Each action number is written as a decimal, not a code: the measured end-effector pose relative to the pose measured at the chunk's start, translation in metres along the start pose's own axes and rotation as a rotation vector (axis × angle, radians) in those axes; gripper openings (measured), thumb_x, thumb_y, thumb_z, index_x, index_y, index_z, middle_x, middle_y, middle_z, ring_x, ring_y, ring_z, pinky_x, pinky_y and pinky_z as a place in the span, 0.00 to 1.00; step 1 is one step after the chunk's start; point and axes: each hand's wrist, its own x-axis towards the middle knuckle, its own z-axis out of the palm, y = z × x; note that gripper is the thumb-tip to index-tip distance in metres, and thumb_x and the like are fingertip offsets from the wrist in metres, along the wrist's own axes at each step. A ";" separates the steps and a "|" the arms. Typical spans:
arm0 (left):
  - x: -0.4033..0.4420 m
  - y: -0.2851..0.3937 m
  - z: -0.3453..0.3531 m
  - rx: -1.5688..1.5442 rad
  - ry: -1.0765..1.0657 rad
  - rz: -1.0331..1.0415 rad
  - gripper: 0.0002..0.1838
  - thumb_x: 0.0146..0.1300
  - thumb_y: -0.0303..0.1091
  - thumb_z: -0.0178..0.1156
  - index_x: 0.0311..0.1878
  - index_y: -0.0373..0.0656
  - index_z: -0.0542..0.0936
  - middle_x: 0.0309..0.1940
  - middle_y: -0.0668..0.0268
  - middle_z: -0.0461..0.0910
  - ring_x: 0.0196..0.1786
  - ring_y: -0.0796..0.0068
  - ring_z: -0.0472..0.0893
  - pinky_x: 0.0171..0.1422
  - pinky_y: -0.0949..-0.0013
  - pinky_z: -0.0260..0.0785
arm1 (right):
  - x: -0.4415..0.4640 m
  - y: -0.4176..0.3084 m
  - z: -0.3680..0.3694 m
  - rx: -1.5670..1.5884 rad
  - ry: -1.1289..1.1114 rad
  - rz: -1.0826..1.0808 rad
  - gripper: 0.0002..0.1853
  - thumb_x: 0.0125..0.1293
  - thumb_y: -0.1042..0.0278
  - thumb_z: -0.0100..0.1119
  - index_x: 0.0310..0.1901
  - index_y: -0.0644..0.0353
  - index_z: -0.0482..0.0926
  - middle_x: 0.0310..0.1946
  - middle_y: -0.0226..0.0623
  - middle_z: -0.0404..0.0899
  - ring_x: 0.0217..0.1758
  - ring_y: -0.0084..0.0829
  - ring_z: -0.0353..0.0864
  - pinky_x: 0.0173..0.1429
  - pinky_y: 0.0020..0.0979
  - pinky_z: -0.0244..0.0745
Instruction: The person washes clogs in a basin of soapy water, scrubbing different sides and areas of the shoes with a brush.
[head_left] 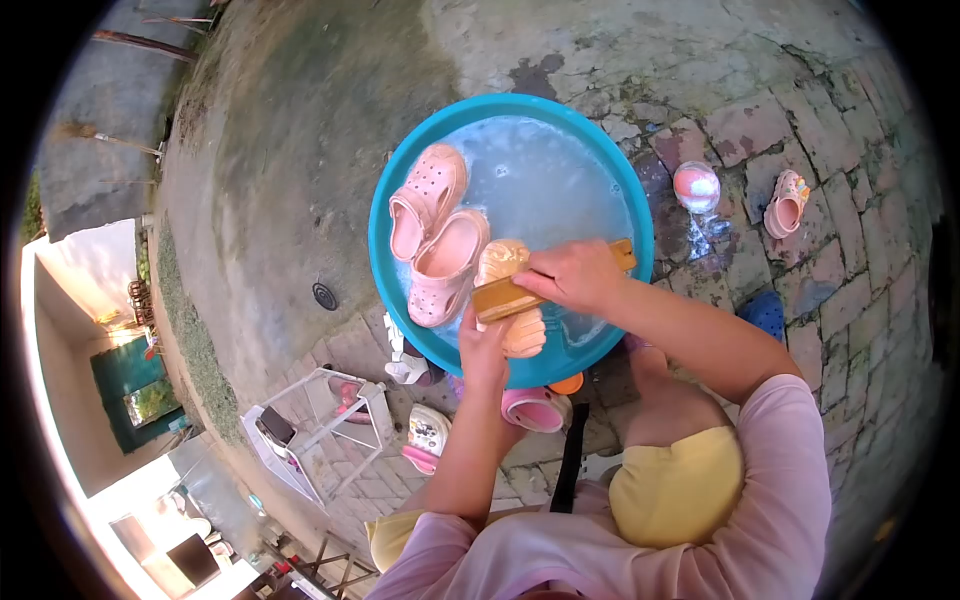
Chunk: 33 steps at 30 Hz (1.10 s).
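A round blue basin (384,290) holds cloudy, sudsy water. My right hand (580,277) is closed around a yellow-brown brush (510,297), which lies across a peach-coloured shoe (503,258) over the basin's near part. My left hand (484,345) grips that shoe at its left side, beneath the brush; part of the shoe is hidden by the brush. Two pink clogs, one upper (437,178) and one lower (436,298), rest at the left inside the basin.
Right of the basin, a pink-and-white round container (696,187), a small pink clog (786,205) and a blue shoe (763,315) are on the bricks. A white rack (325,432), white sandal (406,366), white-and-pink clog (427,437) and pink shoe (536,410) stand near the basin's lower left.
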 end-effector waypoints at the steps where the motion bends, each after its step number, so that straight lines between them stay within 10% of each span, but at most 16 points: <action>1: -0.002 0.006 0.006 -0.013 0.006 -0.063 0.22 0.58 0.23 0.58 0.56 0.34 0.68 0.46 0.57 0.77 0.44 0.68 0.81 0.46 0.67 0.77 | 0.005 0.013 -0.005 -0.047 0.003 0.062 0.20 0.59 0.43 0.54 0.21 0.50 0.78 0.17 0.35 0.77 0.22 0.38 0.79 0.27 0.39 0.73; 6: 0.002 0.006 0.000 -0.077 0.028 -0.029 0.23 0.56 0.21 0.59 0.56 0.33 0.68 0.45 0.58 0.78 0.44 0.69 0.81 0.47 0.67 0.76 | 0.002 -0.019 -0.004 -0.050 0.039 -0.086 0.20 0.60 0.46 0.55 0.18 0.51 0.75 0.15 0.34 0.75 0.19 0.38 0.77 0.22 0.36 0.69; 17: -0.013 0.014 -0.006 -0.056 -0.005 -0.158 0.29 0.53 0.23 0.55 0.61 0.33 0.64 0.51 0.55 0.74 0.51 0.65 0.78 0.54 0.65 0.72 | 0.012 0.032 -0.023 -0.106 -0.073 0.292 0.26 0.66 0.41 0.42 0.26 0.54 0.79 0.22 0.40 0.79 0.27 0.43 0.79 0.33 0.42 0.72; 23: -0.001 0.002 0.005 -0.038 -0.146 -0.136 0.41 0.51 0.21 0.57 0.69 0.40 0.51 0.60 0.57 0.66 0.59 0.65 0.71 0.61 0.63 0.66 | 0.013 0.003 -0.001 0.943 -0.014 0.847 0.29 0.69 0.43 0.37 0.31 0.62 0.78 0.22 0.40 0.75 0.25 0.32 0.73 0.34 0.35 0.68; 27: 0.000 -0.012 -0.001 0.010 -0.227 -0.101 0.55 0.49 0.17 0.60 0.73 0.54 0.36 0.62 0.60 0.64 0.59 0.67 0.71 0.63 0.64 0.63 | 0.004 -0.014 0.027 0.909 -0.052 0.691 0.30 0.69 0.43 0.37 0.30 0.65 0.76 0.21 0.37 0.72 0.24 0.28 0.68 0.34 0.33 0.66; 31: 0.007 -0.008 0.000 -0.111 -0.113 -0.204 0.36 0.54 0.21 0.63 0.66 0.42 0.58 0.54 0.63 0.72 0.54 0.72 0.74 0.60 0.67 0.68 | 0.005 -0.008 0.027 0.962 -0.056 0.717 0.28 0.69 0.44 0.40 0.31 0.65 0.76 0.22 0.40 0.75 0.26 0.34 0.74 0.36 0.37 0.68; 33: 0.009 -0.004 0.007 -0.020 -0.072 -0.159 0.31 0.55 0.22 0.64 0.61 0.41 0.63 0.51 0.64 0.74 0.51 0.73 0.76 0.57 0.68 0.70 | 0.012 0.003 0.020 0.283 -0.177 0.624 0.25 0.67 0.47 0.44 0.32 0.64 0.77 0.25 0.46 0.78 0.32 0.43 0.79 0.38 0.41 0.70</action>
